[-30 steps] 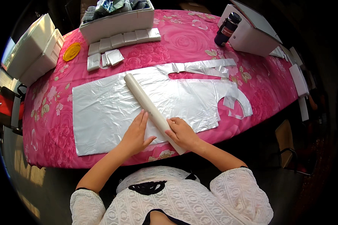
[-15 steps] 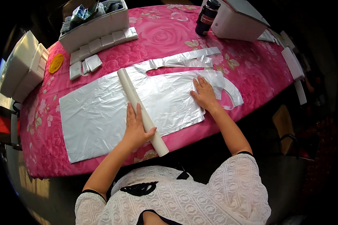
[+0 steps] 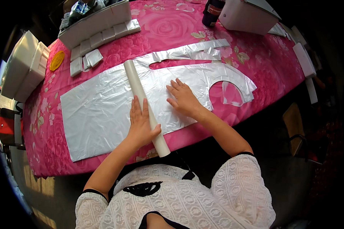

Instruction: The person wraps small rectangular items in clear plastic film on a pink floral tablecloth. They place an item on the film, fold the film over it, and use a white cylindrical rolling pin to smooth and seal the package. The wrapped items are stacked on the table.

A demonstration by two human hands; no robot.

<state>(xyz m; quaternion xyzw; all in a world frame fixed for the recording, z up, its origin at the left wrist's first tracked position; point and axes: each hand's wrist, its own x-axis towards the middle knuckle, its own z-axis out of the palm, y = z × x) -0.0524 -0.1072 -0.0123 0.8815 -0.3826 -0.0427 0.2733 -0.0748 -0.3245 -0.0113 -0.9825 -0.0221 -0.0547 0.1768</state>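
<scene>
A thin, shiny, whitish plastic apron [image 3: 91, 114] lies flat and wrinkled on the table, its neck loop [image 3: 249, 84] at the right end and long strap pieces [image 3: 187, 52] along the far side. Across its middle lies a pale, straight tube [image 3: 134, 78], slanting toward me with its near end past the apron's edge. My left hand [image 3: 139, 122] rests on the tube and the plastic beside it, fingers stretched out and thumb across the tube. To the right of the tube, my right hand [image 3: 182, 98] is over the apron, fingers spread, holding nothing.
A pink flowered cloth [image 3: 168, 28] covers the table. Small folded silvery packets [image 3: 99, 38] line a white foam box [image 3: 99, 24] at the far left, near a yellow oval dish [image 3: 57, 60]. A dark bottle [image 3: 212, 13] and another white box [image 3: 248, 17] stand far right.
My right hand has moved left from the apron's right end toward the tube. The neck loop is now spread farther right, with a wider round opening. My left hand stays on the tube.
</scene>
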